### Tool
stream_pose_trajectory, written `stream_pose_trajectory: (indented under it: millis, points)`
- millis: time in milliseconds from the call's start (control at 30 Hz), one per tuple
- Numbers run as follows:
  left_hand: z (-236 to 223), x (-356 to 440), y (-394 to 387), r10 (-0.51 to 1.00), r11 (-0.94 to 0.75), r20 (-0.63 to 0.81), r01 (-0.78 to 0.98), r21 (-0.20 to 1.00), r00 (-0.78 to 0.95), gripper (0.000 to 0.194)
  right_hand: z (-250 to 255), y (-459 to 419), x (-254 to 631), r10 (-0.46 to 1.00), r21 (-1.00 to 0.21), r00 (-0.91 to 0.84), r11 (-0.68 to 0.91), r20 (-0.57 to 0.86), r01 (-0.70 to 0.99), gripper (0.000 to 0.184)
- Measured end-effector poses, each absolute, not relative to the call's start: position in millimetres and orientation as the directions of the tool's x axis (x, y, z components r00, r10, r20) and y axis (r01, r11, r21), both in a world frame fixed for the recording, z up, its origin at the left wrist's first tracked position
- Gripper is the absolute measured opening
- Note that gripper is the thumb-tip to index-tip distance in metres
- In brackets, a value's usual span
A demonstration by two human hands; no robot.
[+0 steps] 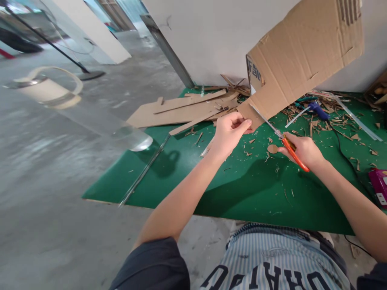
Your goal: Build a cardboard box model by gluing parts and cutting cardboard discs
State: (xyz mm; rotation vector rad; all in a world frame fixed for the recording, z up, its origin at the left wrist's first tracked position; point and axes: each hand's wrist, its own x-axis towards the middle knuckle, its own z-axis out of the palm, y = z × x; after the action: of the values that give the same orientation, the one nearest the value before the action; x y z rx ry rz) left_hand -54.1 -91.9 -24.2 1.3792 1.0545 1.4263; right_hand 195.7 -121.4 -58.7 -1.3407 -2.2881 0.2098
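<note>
A big brown cardboard sheet [305, 52] slants up from the table toward the wall. Its narrow lower end is pinched between the thumb and fingers of my left hand [231, 131]. Wrapped round the orange handles of a pair of scissors [292, 151] is my right hand [305, 153]. The scissors' blades lie across the cardboard's narrow strip, just right of my left fingers. Whether the blades have cut into it I cannot tell. A small round cardboard disc [272, 149] is beside my right thumb.
Cardboard strips [187, 108] are piled at the back of the green table [169, 177], with scraps scattered around. A blue glue gun [319, 110] with a black cord lies at right, near a magenta box [379, 187]. At left stands a clear jug [99, 121].
</note>
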Motion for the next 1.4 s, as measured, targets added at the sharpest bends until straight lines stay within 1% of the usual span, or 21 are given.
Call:
stream_pose_trajectory:
  millis: [67,167,300,367,433,567,633,700,833,900,1000,1067,1133,1200,1233,1300,1367,1400]
  points:
    - [-24.0,-54.8,-92.3,0.964,-0.267,0.267,-0.033,0.963,-0.007,0.017,-59.2,-121.8,196.5,0.850,-0.366,-0.406,0.515,0.335,0.775,0.063]
    - [-22.2,-55.6,-93.5,0.963,-0.271,0.271,-0.021,0.962,0.000,0.018,-57.6,-123.2,196.8,0.836,-0.413,-0.428,0.543,0.342,0.731,0.065]
    - [-20.3,-54.5,-94.6,0.958,-0.286,0.286,0.007,0.958,0.028,0.017,-49.7,-124.2,192.8,0.826,-0.524,-0.467,0.563,0.317,0.639,0.078]
    - [-20.1,-54.0,-94.5,0.957,-0.290,0.289,0.011,0.957,0.026,0.018,-42.7,-122.9,189.1,0.824,-0.543,-0.479,0.563,0.303,0.623,0.084]
    - [-20.4,-55.1,-94.6,0.957,-0.289,0.289,-0.010,0.957,-0.016,0.020,-33.0,-119.7,184.4,0.836,-0.509,-0.473,0.545,0.277,0.666,0.085]
    - [-21.1,-65.8,-99.4,0.954,-0.287,0.274,-0.117,0.951,-0.119,0.016,-7.7,-105.9,167.9,0.842,-0.364,-0.489,0.540,0.228,0.759,0.082]
    - [-22.6,-75.3,-103.9,0.952,-0.282,0.252,-0.177,0.943,-0.172,0.018,3.2,-95.6,154.4,0.818,-0.304,-0.547,0.575,0.180,0.759,0.080]
    - [-26.3,-86.2,-108.3,0.948,-0.269,0.219,-0.213,0.939,-0.233,0.021,9.8,-85.2,138.9,0.797,-0.273,-0.580,0.603,0.165,0.750,0.077]
    - [-40.4,-105.1,-114.9,0.953,-0.181,0.097,-0.282,0.942,-0.286,0.025,10.8,-72.1,113.2,0.750,-0.174,-0.652,0.661,0.111,0.730,0.066]
    - [-48.5,-110.2,-117.6,0.954,-0.135,0.035,-0.322,0.937,-0.298,0.026,7.2,-70.7,107.4,0.741,-0.147,-0.667,0.670,0.078,0.728,0.060]
    - [-57.2,-110.5,-122.2,0.950,-0.072,-0.050,-0.371,0.926,-0.309,0.029,-0.2,-71.4,105.8,0.739,-0.140,-0.672,0.671,0.045,0.728,0.053]
    - [-59.1,-106.1,-126.6,0.950,-0.032,-0.099,-0.406,0.913,-0.296,0.030,-5.3,-72.0,106.4,0.735,-0.133,-0.678,0.674,0.020,0.727,0.054]
    - [-58.6,-99.3,-132.3,0.953,-0.001,-0.131,-0.435,0.900,-0.273,0.026,-9.6,-72.6,107.7,0.731,-0.126,-0.682,0.677,0.001,0.725,0.056]
    - [-57.9,-91.8,-138.6,0.958,0.005,-0.131,-0.439,0.898,-0.257,0.021,-13.0,-73.8,111.3,0.740,-0.143,-0.672,0.668,0.025,0.731,0.058]
    - [-58.1,-88.4,-141.6,0.960,-0.005,-0.114,-0.427,0.904,-0.254,0.019,-14.2,-74.9,114.8,0.752,-0.169,-0.656,0.655,0.057,0.736,0.059]
    - [-60.0,-82.7,-146.1,0.966,-0.038,-0.061,-0.372,0.928,-0.251,0.021,-15.9,-78.7,125.7,0.779,-0.262,-0.612,0.624,0.134,0.736,0.061]
    - [-62.9,-78.0,-147.3,0.975,-0.053,-0.013,-0.289,0.956,-0.223,0.041,-16.7,-84.7,141.5,0.802,-0.388,-0.565,0.592,0.196,0.706,0.065]
    - [-64.1,-75.6,-146.3,0.985,-0.040,0.000,-0.231,0.972,-0.174,0.051,-17.0,-88.7,150.6,0.812,-0.453,-0.540,0.576,0.223,0.680,0.068]
